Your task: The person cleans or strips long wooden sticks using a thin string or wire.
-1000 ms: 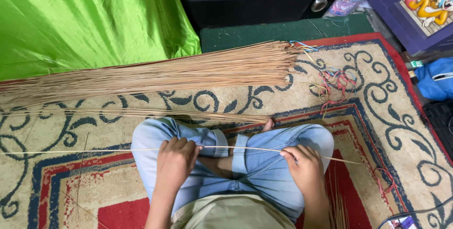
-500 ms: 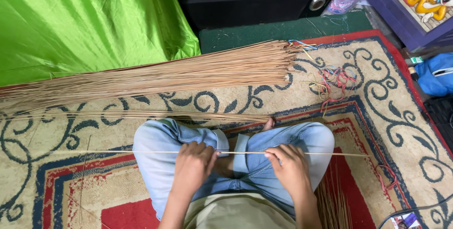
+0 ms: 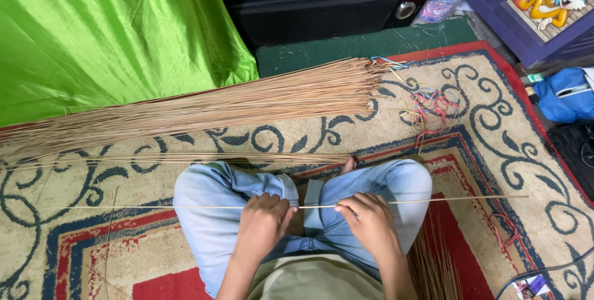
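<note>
1. The person sits cross-legged on a patterned rug [image 3: 495, 151], knees in pale blue jeans [image 3: 210, 201], near the rug's near edge.
2. The left hand [image 3: 263, 222] is curled closed over a single thin stick [image 3: 154, 206], fingers folded down on it above the left knee.
3. The right hand [image 3: 371, 222] is likewise closed on the same stick, fingertips pinching it just above the right thigh; the two hands sit close together, not touching.
4. The thin stick lies level across the lap, running from far out over the rug's left side to well past the right knee toward the right edge.
5. A large bundle of similar sticks [image 3: 247, 99] lies on the rug beyond the knees, slanting from the left edge up toward the far middle.
6. A smaller row of sticks [image 3: 185, 159] lies flat between the bundle and the knees.
7. More sticks [image 3: 433, 269] lie beside the right thigh at the near edge.
8. Loose coloured strings [image 3: 427, 108] lie on the rug by the bundle's right end.
9. A green cloth [image 3: 105, 34] hangs past the rug's far left corner; a blue bag [image 3: 563, 96] sits off the right edge.
</note>
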